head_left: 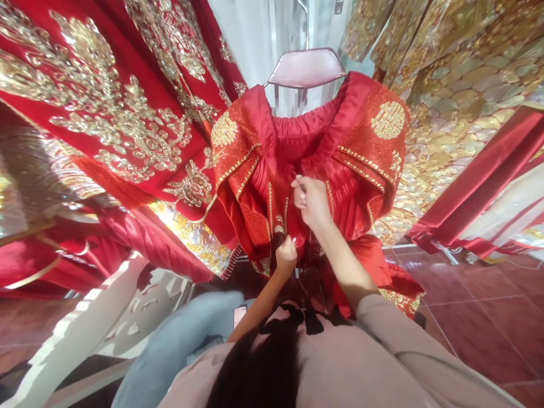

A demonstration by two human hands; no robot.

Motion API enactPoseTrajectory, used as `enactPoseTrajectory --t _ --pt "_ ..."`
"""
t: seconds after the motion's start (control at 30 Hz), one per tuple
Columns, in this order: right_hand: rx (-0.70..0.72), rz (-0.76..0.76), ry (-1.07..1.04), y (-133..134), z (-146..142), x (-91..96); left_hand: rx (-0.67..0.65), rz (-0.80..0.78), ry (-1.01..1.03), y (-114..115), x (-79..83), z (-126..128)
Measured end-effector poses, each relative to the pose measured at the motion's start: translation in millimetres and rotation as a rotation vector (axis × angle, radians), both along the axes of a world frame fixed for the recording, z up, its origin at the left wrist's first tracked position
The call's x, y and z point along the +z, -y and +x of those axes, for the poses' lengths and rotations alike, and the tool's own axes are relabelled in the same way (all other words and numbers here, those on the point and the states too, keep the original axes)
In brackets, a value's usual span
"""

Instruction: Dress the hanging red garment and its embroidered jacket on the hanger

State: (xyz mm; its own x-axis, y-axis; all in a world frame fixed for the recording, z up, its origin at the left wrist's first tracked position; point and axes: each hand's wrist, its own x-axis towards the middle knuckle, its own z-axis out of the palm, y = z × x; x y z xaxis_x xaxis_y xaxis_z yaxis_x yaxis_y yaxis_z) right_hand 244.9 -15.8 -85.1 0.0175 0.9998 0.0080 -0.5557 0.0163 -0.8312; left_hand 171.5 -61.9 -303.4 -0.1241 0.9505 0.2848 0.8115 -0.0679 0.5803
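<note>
A red garment (352, 153) with gold embroidery hangs in front of me from a padded pink hanger (306, 67). My right hand (312, 199) is closed in a pinch on the garment's front edge near its middle. My left hand (287, 253) is lower down, fingers curled shut on the same front edge, just below the right hand. What exactly sits between the fingers is too small to make out beyond the red cloth.
More red and gold embroidered garments (106, 113) hang at the left, and gold scaled fabric (459, 90) at the right. A white carved chair (89, 328) stands at lower left. Red floor tiles (480, 323) show at lower right.
</note>
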Motion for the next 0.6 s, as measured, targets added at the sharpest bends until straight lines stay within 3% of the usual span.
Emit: enactPoseTrajectory --t 0.2,0.33,0.6 --pt "-0.133 0.139 0.144 2.0 -5.7 -24.7 0.039 -0.071 -0.005 7.0 2.5 2.1" --pt "-0.15 0.238 0.298 0.5 -0.5 -29.1 0.037 -0.114 0.0 11.9 2.2 3.1" --pt "-0.386 0.299 0.883 -0.2 5.8 -47.6 0.0 -0.172 0.036 17.9 8.2 2.0"
